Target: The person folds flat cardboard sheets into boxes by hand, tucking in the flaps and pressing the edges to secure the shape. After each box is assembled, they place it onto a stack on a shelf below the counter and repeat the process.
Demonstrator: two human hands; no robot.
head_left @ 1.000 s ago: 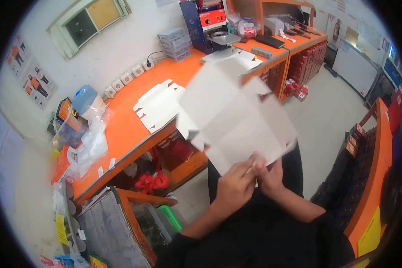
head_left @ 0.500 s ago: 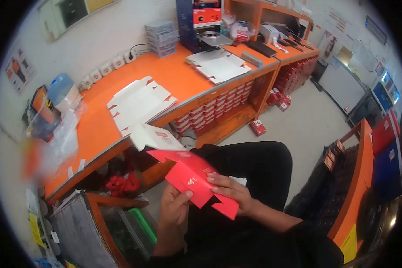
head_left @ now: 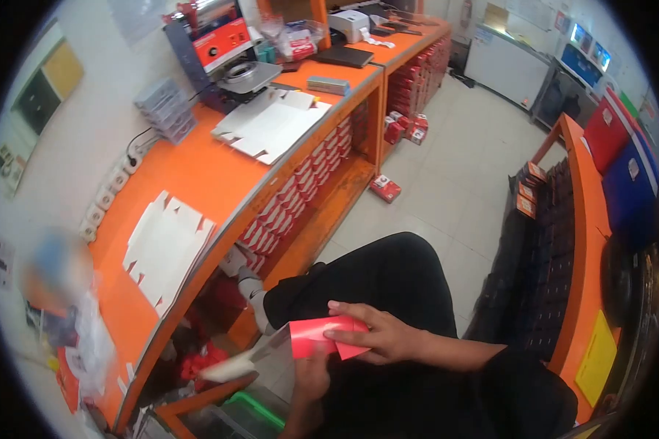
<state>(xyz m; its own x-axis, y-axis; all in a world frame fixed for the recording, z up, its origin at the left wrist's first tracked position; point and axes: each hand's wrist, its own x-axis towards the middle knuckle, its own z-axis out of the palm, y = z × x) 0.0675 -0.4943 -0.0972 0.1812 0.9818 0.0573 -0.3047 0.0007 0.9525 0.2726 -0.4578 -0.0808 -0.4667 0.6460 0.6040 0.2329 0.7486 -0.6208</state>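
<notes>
A red carton [head_left: 309, 335], partly folded, is held above my lap, with a pale flap reaching out to its left. My right hand [head_left: 377, 335] grips its right end, fingers across the red face. Below the carton, my left hand [head_left: 312, 377] is closed on its lower edge; some of its fingers are blurred or hidden.
Flat white card sheets [head_left: 170, 252] and a second stack [head_left: 274, 124] lie on the orange bench [head_left: 205, 175]. A machine [head_left: 223, 55] stands at the back. Red boxes fill the shelf below, and one red box [head_left: 385, 188] is on the floor. Dark boxes line the right-hand shelf.
The view has swung right. The carton has turned and its red part looks more compact, its pale flap now pointing down-left. Both hands still hold it, my left hand now lower beneath it.
</notes>
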